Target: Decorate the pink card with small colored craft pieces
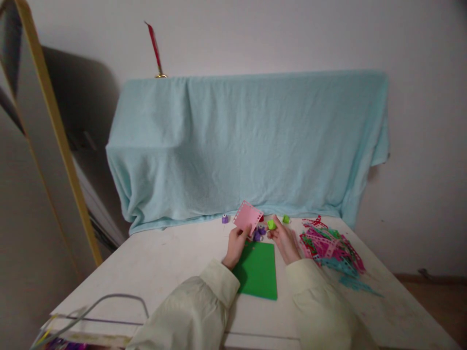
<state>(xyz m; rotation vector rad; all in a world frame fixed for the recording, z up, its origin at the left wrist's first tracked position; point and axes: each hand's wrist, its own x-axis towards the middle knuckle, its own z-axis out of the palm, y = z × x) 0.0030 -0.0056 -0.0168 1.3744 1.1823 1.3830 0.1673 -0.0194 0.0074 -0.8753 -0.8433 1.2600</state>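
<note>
My left hand holds a pink paper square with punched holes along its edges, raised a little above the white table. My right hand pinches a small light-green craft punch just right of the pink paper. Small purple punches lie between my hands. A green sheet lies flat on the table below my hands, between my pale-yellow sleeves.
A pile of pink and teal punched paper scraps lies to the right. One purple punch and one green punch sit near a light-blue cloth draped behind. A wire handle is at the near-left corner.
</note>
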